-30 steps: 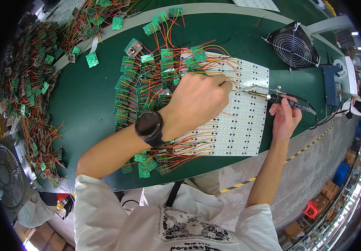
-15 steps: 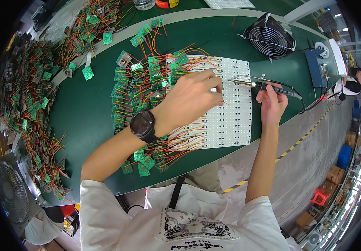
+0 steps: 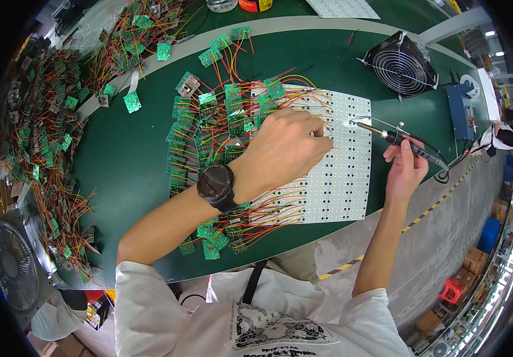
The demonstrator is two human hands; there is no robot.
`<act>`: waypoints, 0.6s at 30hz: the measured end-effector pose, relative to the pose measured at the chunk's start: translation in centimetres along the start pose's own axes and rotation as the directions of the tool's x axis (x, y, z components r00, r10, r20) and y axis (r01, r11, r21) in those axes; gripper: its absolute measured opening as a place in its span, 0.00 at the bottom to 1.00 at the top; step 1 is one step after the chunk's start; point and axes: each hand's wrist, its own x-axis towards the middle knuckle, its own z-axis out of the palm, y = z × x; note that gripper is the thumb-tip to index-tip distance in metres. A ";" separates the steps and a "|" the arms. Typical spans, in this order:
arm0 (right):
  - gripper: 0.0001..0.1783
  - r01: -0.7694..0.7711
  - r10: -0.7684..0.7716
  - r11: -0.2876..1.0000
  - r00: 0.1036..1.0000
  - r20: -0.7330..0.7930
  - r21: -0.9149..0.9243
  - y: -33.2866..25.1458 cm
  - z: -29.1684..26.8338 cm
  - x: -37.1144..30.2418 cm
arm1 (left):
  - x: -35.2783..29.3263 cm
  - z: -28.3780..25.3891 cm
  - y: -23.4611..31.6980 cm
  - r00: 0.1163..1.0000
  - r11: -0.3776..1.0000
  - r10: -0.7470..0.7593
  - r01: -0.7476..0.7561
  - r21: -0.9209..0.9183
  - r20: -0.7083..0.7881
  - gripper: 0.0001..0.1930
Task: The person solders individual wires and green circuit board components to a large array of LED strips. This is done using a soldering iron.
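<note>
The panel [image 3: 340, 178] lies on the surface [image 3: 125, 160] before me — circuit boards [image 3: 180, 137] along its left, a tangled heap [image 3: 45, 128] farther left, the fan [image 3: 400, 68] behind, right.

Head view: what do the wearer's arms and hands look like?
Left hand and right hand both ungloved. Black watch, round dark face, dark strap, on the left wrist; nothing visible on the right. Short, loose white sleeves.

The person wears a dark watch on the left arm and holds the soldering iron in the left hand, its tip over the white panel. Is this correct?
Not quite: the head view shows the soldering iron in the right hand. The dark watch on the left arm and the tip over the white panel are correct.
</note>
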 end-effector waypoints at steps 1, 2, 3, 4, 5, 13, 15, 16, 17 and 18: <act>0.12 -0.013 0.013 1.000 1.000 0.017 -0.003 -0.1 -0.1 0.0 | 0.0 0.1 -0.1 1.000 0.999 0.002 -0.003 0.039 0.023 0.03; 0.12 -0.020 0.021 1.000 1.000 0.019 -0.005 0.2 -0.3 -0.1 | -0.1 0.3 -0.1 1.000 0.999 -0.004 0.003 0.036 0.025 0.03; 0.12 -0.044 0.043 0.999 0.998 0.047 0.027 0.5 -0.2 -0.1 | -0.1 0.4 -0.3 1.000 0.999 -0.005 0.004 0.039 0.016 0.03; 0.12 -0.069 0.065 0.996 0.995 0.075 0.059 0.7 -0.2 -0.2 | -0.1 0.5 -0.4 1.000 0.999 -0.006 0.006 0.042 0.007 0.02; 0.12 -0.075 0.070 0.995 0.994 0.079 0.060 0.8 -0.1 -0.3 | -0.2 0.4 -0.5 1.000 0.999 -0.012 0.012 0.042 0.009 0.02; 0.12 -0.075 0.070 0.997 0.987 0.144 0.024 1.4 -0.5 -0.4 | 0.0 1.1 -0.6 1.000 0.990 -0.019 0.021 0.142 -0.016 0.04; 0.12 -0.081 0.077 0.997 0.985 0.153 0.020 1.4 -0.7 -0.4 | 0.0 1.2 -0.5 1.000 0.989 -0.019 0.022 0.148 -0.018 0.03; 0.12 -0.082 0.078 0.997 0.984 0.163 0.018 1.5 -0.7 -0.4 | 0.0 1.3 -0.4 1.000 0.987 -0.016 0.019 0.159 -0.024 0.03; 0.12 -0.087 0.083 0.996 0.983 0.162 0.019 1.6 -0.7 -0.4 | 0.0 1.3 -0.4 1.000 0.987 -0.019 0.022 0.158 -0.020 0.03; 0.12 -0.088 0.085 0.996 0.984 0.159 0.017 1.6 -0.8 -0.3 | 0.0 1.3 -0.5 1.000 0.986 -0.016 0.019 0.163 -0.020 0.03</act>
